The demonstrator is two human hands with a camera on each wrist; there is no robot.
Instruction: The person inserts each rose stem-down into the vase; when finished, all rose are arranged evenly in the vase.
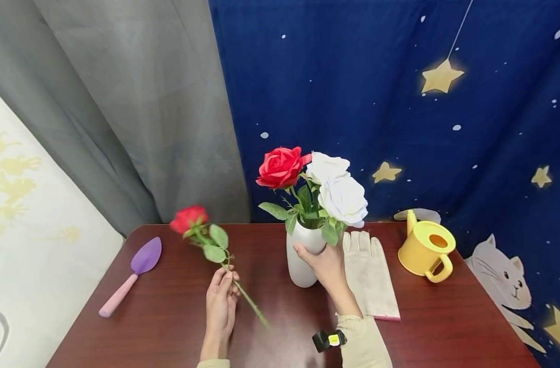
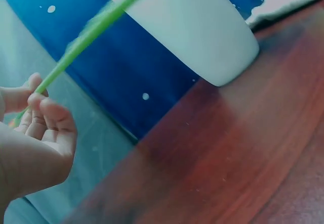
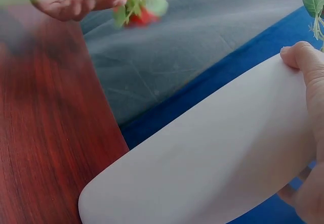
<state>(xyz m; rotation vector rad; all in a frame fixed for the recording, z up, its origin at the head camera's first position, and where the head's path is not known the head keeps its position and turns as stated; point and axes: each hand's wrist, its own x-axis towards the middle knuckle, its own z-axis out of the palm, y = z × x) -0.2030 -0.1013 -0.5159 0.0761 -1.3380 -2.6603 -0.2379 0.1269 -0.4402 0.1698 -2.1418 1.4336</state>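
Note:
A red rose (image 1: 188, 220) with green leaves is pinched by its stem between the thumb and fingers of my left hand (image 1: 221, 304), left of the vase. Its bloom points up and to the left, and the bare stem end slants down to the right. My right hand (image 1: 328, 263) grips the white vase (image 1: 303, 258) around its right side, thumb across the front. Another red rose (image 1: 282, 168) and two white roses (image 1: 343, 200) stand in the vase. In the left wrist view the green stem (image 2: 96, 27) crosses in front of the vase.
A purple trowel (image 1: 146, 255) with a pink handle lies at the left of the brown table (image 1: 270, 347). Pale work gloves (image 1: 369, 276) lie behind my right forearm. Farther right stands a yellow watering can (image 1: 422, 250). Grey and blue curtains hang behind the table.

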